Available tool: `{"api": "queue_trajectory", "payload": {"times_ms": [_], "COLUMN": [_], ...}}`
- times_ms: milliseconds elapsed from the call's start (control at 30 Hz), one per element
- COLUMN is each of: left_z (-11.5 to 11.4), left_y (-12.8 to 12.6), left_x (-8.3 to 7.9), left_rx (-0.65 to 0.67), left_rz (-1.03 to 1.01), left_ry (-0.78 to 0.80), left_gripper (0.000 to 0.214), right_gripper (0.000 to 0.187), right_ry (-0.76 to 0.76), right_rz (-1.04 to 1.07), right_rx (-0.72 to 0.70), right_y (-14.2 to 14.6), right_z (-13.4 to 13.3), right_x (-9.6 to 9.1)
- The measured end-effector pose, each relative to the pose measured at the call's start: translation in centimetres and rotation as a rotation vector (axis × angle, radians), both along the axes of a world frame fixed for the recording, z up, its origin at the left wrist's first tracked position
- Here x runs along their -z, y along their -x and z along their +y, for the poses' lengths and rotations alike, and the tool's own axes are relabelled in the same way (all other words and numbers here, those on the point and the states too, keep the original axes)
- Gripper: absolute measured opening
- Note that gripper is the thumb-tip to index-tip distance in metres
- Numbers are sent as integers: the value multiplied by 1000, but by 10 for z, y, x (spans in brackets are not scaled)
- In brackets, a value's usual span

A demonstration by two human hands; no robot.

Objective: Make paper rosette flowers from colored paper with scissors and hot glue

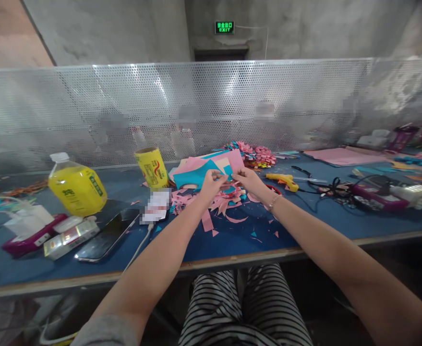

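My left hand (pixel 212 182) and my right hand (pixel 248 180) meet over the blue table (pixel 304 221), fingers pinched on a small piece of pink paper (pixel 228 183) between them. Under the hands lies a heap of pink and teal paper cuttings (pixel 225 202). Just behind are larger pink and teal paper sheets (pixel 203 170). A bracelet circles my right wrist.
A yellow glue gun (pixel 286 180) and scissors lie right of my hands, finished paper flowers (pixel 256 154) behind. To the left stand a yellow can (pixel 152 167), a yellow drink bottle (pixel 76 186), a phone (pixel 104 238) and small boxes. A perforated metal screen (pixel 211 105) backs the table.
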State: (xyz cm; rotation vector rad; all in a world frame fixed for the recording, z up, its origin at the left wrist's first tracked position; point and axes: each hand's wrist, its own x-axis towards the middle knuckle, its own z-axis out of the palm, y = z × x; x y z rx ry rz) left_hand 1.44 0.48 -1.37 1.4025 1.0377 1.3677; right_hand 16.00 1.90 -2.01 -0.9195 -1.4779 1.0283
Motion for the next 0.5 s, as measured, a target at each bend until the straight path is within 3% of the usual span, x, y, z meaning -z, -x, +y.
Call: {"api": "queue_trajectory", "payload": {"times_ms": [133, 200, 267, 333, 500], "left_z": [9, 11, 12, 10, 11], "left_y": [11, 17, 20, 21, 21], "left_x": [5, 7, 8, 9, 12], "left_rx": [-273, -248, -137, -64, -94], "left_rz": [646, 983, 1183, 1226, 1114], "left_ry": [-161, -159, -110, -84, -75], "left_gripper": [35, 22, 14, 13, 12], "right_gripper": [33, 31, 28, 27, 29], "right_ry": [44, 67, 74, 77, 64], "right_rz": [23, 3, -27, -45, -19], "right_rx": [62, 116, 155, 166, 167], "right_y": [-9, -15, -19, -24, -29], "right_z": [8, 13, 18, 22, 25], "right_x": [4, 7, 11, 13, 11]}}
